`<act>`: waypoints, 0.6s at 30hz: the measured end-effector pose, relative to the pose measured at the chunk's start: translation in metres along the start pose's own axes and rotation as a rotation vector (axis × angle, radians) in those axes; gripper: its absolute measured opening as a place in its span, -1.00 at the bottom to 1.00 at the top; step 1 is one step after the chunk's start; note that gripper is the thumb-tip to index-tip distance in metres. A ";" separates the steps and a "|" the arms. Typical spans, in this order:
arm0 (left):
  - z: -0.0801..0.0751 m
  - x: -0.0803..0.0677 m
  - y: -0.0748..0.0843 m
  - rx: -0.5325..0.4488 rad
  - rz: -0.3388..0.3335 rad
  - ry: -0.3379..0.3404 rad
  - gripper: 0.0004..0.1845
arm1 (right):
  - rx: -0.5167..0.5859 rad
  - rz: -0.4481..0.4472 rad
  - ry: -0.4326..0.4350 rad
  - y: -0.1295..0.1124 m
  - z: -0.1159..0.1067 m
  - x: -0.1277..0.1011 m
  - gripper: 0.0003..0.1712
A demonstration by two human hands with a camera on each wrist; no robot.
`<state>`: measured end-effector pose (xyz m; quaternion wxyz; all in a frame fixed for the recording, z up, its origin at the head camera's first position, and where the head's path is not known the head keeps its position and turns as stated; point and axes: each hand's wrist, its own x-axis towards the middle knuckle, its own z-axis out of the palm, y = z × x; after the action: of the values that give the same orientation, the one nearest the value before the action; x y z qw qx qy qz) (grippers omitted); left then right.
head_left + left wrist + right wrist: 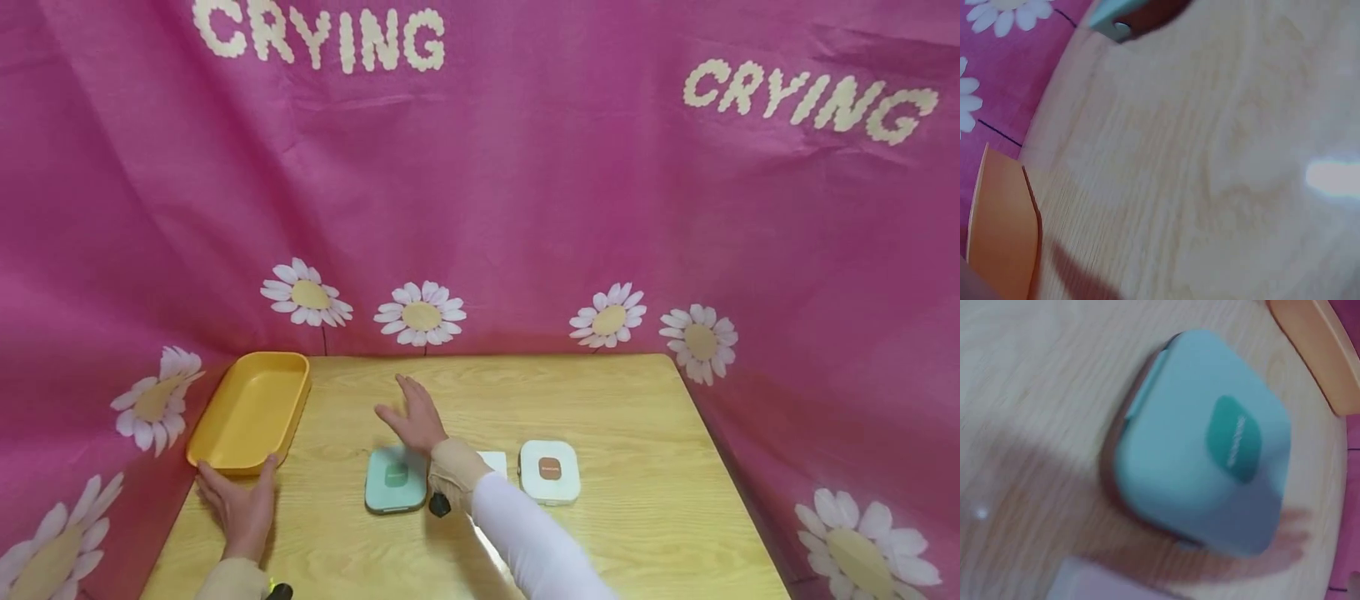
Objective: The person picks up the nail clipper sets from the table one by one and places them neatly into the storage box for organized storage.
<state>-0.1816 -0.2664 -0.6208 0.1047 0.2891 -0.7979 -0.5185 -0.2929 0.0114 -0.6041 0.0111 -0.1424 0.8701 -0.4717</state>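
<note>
Left hand (238,504) spread against tray (251,410) at 6 o'clock; right hand (415,417) wide, empty, above mint case (395,478): brace tray steadily.

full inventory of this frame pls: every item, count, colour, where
Shallow yellow plastic tray: 1, yellow, table's far left corner.
Rounded square mint-green case: 1, mint with darker green label, table centre.
Rounded square white case: 1, white with brown label, right of the mint one.
Flat white item: 1, mostly hidden between the cases.
Light wooden table: 1.
Pink daisy-print cloth: 1, backdrop, lettered CRYING.
Left hand: touches the tray's near end.
Right hand: open, above the mint case.
</note>
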 end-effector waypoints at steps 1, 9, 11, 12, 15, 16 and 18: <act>0.000 0.001 -0.001 -0.046 -0.026 0.009 0.31 | -0.001 0.011 -0.013 -0.004 0.004 0.004 -0.07; 0.001 0.013 -0.001 -0.275 -0.138 0.036 0.34 | 0.012 0.062 -0.087 -0.047 0.022 0.030 -0.11; -0.002 0.016 0.000 -0.270 -0.169 0.024 0.35 | 0.011 0.072 -0.113 -0.057 0.028 0.035 -0.10; -0.004 0.017 0.001 -0.266 -0.184 0.020 0.35 | 0.010 0.076 -0.120 -0.060 0.032 0.037 -0.09; -0.004 0.017 0.003 -0.287 -0.203 0.016 0.35 | 0.000 0.102 -0.140 -0.066 0.040 0.043 -0.08; -0.004 0.017 0.003 -0.297 -0.209 0.011 0.35 | 0.000 0.110 -0.140 -0.067 0.041 0.044 -0.08; -0.001 0.016 0.005 -0.322 -0.211 0.006 0.34 | -0.014 0.127 -0.146 -0.069 0.042 0.046 -0.08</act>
<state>-0.1959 -0.2753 -0.6180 0.0970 0.3522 -0.6695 -0.6468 -0.3143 -0.0705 -0.5651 0.1036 -0.1211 0.8774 -0.4524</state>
